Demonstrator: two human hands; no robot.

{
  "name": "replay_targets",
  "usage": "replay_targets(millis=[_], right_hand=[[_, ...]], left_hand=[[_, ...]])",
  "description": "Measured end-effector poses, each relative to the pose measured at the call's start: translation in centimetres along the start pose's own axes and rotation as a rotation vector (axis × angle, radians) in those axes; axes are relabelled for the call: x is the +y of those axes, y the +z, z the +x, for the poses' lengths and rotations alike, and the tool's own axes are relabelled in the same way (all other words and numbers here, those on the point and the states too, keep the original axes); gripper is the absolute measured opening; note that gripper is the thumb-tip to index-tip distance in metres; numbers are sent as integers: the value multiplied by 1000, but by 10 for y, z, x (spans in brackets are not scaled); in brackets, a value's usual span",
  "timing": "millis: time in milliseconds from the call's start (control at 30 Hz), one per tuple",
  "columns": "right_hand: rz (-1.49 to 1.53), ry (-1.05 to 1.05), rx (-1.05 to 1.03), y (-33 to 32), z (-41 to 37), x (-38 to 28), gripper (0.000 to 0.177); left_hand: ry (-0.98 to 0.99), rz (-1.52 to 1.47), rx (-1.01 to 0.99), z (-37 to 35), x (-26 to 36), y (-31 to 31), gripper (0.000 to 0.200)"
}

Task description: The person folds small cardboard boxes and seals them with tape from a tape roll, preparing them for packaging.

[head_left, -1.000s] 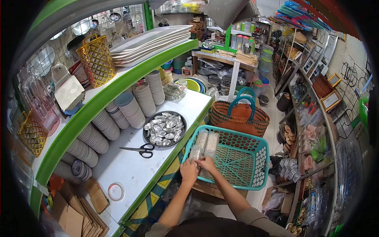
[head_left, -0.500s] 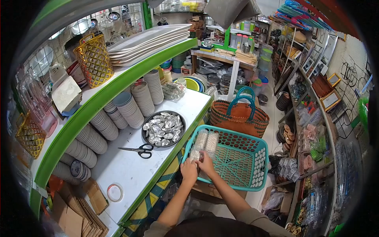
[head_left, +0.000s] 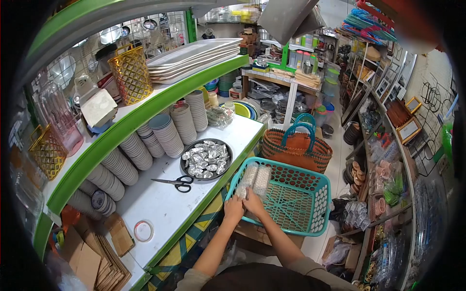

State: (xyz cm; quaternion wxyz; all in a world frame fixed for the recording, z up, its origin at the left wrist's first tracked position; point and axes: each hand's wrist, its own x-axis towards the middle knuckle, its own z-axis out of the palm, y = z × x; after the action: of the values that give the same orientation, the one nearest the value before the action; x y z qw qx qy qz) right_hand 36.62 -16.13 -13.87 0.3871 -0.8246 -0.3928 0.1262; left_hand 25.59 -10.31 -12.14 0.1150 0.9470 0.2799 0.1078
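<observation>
The left hand [head_left: 233,209] and right hand [head_left: 254,202] are gripping clear packs [head_left: 256,177] lying inside the teal basket [head_left: 310,194], along its left wall.

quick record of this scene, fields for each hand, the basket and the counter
left hand: on the near end of the wrapped packs, grip unclear
right hand: beside the left, on the same packs
teal basket: holds the packs along its left side
counter: scissors, dark tray of foil pieces, tape roll
behind basket: woven bag with teal handles
</observation>
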Motion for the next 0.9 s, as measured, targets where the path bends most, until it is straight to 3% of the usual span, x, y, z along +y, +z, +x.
replay_targets(millis=[167, 267, 433, 533, 600, 633, 667, 767, 900], right_hand=[[166, -25, -76, 7, 15, 24, 63], [271, -4, -42, 16, 21, 32, 68], [253, 1, -28, 4, 18, 12, 64], [266, -50, 2, 0, 16, -13, 56], [279, -93, 14, -7, 13, -38, 50], [291, -123, 36, -12, 9, -55, 43], [295, -137, 16, -19, 4, -74, 43], [509, -294, 113, -17, -3, -112, 19], [701, -250, -176, -14, -24, -166, 14]], left_hand=[[-4, -23, -88, -5, 11, -10, 67], [-11, -50, -169, -4, 12, -11, 76], [20, -249, -117, -9, 8, -29, 74], [-100, -445, -192, -19, 15, -62, 68], [-66, -563, 26, -26, 11, -68, 64], [-113, -571, 131, -31, 12, -73, 46], [-133, -566, 145, -34, 9, -77, 46], [-138, -715, 519, -47, 6, -105, 8], [-230, -769, 695, -72, -12, -127, 5]])
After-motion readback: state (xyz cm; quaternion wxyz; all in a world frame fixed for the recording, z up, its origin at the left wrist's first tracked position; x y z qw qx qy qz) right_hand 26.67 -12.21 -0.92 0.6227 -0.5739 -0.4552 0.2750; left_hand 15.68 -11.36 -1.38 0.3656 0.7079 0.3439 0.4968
